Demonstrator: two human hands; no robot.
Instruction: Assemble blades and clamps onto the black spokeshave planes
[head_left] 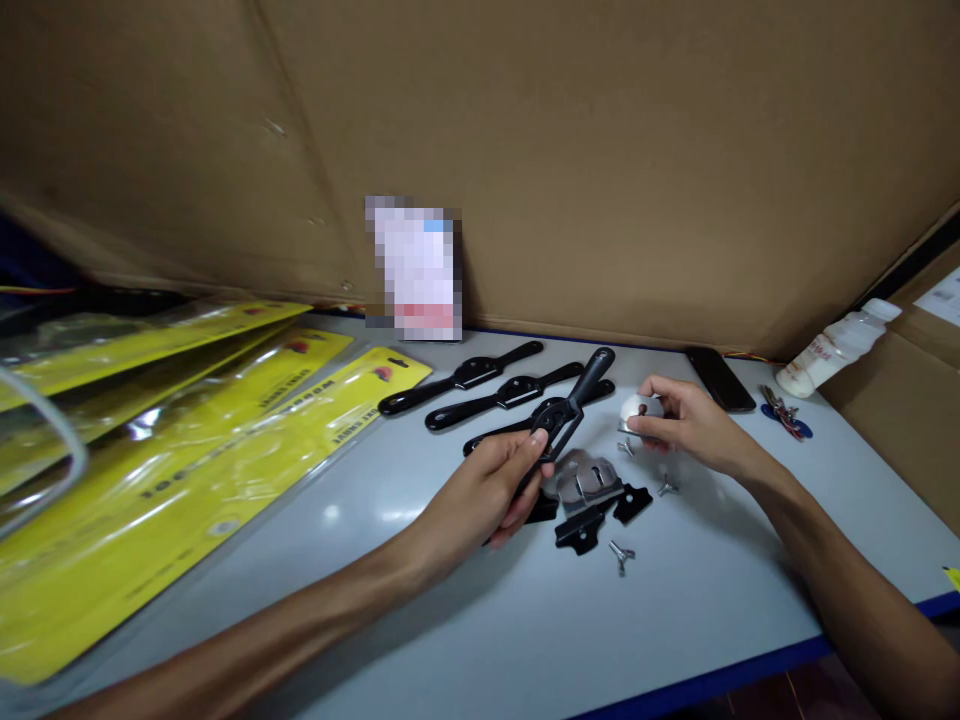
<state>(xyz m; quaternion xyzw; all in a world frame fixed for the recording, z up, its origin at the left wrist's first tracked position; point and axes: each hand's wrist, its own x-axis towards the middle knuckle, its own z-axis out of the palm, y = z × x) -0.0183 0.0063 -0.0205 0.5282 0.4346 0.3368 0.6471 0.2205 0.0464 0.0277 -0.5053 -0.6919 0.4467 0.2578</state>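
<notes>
A black spokeshave body (pixel 591 385) is in my left hand (pixel 502 485), thumb on its middle, handle angled up and away. My right hand (pixel 686 420) pinches a shiny metal spokeshave blade (pixel 639 408) to the right, just above the table and apart from the body. Below the held body lie a pile of rounded metal blades (pixel 589 480) and black cap plates (pixel 581 528). Silver wing screws (pixel 622 556) are scattered beside them. Behind my left hand rest more black spokeshave bodies (pixel 480 372), one partly hidden by the held one.
Yellow blister packs (pixel 285 440) cover the left side of the table (pixel 675 600). A blurred card (pixel 420 270) leans on the cardboard wall (pixel 562 170). Farther right are a phone (pixel 720 378), keys (pixel 784 412) and a tilted plastic bottle (pixel 836 348).
</notes>
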